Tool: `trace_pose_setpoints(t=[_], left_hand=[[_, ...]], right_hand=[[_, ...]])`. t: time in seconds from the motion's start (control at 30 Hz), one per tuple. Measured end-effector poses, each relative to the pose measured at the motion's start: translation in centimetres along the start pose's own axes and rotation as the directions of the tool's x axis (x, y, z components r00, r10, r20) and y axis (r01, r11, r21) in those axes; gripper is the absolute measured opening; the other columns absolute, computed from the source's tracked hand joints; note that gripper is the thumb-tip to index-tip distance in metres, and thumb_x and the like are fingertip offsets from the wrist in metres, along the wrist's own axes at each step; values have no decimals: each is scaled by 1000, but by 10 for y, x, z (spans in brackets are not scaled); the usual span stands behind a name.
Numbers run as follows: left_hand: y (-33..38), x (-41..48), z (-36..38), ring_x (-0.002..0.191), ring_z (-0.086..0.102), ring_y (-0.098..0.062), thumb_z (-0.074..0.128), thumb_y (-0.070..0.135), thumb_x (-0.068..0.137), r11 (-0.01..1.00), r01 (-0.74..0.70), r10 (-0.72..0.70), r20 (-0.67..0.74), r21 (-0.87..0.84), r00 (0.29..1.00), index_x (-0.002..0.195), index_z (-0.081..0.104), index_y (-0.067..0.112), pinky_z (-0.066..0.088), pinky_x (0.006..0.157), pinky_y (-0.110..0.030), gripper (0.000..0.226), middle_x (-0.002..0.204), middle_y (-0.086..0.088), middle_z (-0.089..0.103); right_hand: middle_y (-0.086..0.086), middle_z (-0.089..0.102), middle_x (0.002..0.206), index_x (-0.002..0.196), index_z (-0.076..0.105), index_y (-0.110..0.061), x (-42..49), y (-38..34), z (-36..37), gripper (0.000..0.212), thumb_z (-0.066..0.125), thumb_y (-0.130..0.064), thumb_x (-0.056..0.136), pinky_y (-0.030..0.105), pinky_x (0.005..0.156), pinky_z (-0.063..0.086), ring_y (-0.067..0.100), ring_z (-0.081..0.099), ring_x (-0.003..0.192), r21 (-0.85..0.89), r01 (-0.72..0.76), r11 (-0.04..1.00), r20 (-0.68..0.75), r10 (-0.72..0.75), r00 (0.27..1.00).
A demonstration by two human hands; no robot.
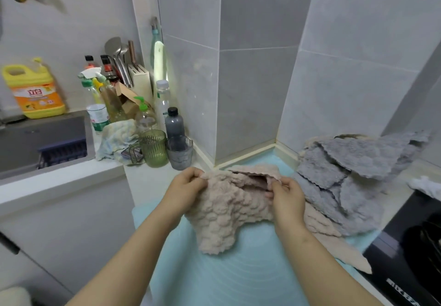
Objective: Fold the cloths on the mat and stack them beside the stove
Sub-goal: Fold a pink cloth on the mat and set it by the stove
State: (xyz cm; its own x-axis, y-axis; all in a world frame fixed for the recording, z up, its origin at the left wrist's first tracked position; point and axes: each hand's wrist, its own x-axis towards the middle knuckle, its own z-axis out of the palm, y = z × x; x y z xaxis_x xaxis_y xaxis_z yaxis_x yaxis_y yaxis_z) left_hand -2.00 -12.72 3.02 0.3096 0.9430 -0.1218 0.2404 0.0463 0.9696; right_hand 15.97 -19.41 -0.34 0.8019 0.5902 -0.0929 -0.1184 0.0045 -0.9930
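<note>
A fluffy beige cloth (226, 212) hangs crumpled over the light blue mat (229, 272). My left hand (185, 190) pinches its upper left edge. My right hand (287, 198) pinches its upper right edge. A heap of grey cloths (346, 176) lies to the right on the mat, spilling toward the wall corner. Another beige cloth (338, 246) lies flat under the heap, reaching the black stove (410, 253) at the right edge.
Left of the mat stand a green ribbed cup (154, 148), a grey cup (179, 152), bottles, a knife block and a pale crumpled rag (117, 138). A sink (43, 141) with a yellow detergent jug (33, 90) is at far left. Tiled walls close the back.
</note>
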Motion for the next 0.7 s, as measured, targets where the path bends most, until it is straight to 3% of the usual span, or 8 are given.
trace_pose_setpoints(t=[0.13,0.23,0.33,0.4,0.53,0.7], left_hand=[[10,5,-16,60,40,-15,47,16,90,992,-12,-16,-220,-127,975,72,50,19,27,51,-26,18,67,0,46],[11,3,-19,59,42,-16,48,16,91,982,-13,-42,-282,-191,958,73,50,19,29,51,-26,18,69,0,49],[9,-4,-19,59,47,-20,53,13,89,971,36,-90,-220,-238,971,74,53,17,32,51,-27,16,69,-3,54],[5,-11,-18,64,50,-20,55,12,88,964,74,-126,-193,-254,973,74,55,15,34,53,-28,15,71,-4,56],[-18,-18,-2,56,44,-16,54,12,88,987,126,-150,-288,-101,946,75,54,15,32,43,-22,14,68,-2,51],[-50,-28,25,69,56,-15,54,13,88,992,92,-79,-146,81,986,78,63,20,44,57,-24,15,74,4,62]], right_hand=[[8,58,81,78,42,-17,17,-21,-3,20,45,-11,96,23,56,46,14,58,63,211,-18,977,-91,38,995],[5,53,117,99,46,-19,19,-31,-7,8,48,-12,95,29,82,49,12,58,95,349,-24,937,-36,39,999],[-5,35,142,140,30,-24,13,-23,-9,53,51,-11,93,39,105,35,14,40,126,287,-9,958,106,-23,994],[-3,42,136,137,38,-22,3,-11,-7,50,54,-9,91,32,98,38,14,43,122,152,2,988,185,-31,982],[4,62,93,114,58,-8,-19,15,-4,26,59,-8,88,24,68,43,13,57,81,-10,-131,991,420,123,899],[-1,66,106,117,53,-19,-41,49,-5,43,68,-5,79,17,68,48,11,62,93,-233,-188,954,678,298,672]])
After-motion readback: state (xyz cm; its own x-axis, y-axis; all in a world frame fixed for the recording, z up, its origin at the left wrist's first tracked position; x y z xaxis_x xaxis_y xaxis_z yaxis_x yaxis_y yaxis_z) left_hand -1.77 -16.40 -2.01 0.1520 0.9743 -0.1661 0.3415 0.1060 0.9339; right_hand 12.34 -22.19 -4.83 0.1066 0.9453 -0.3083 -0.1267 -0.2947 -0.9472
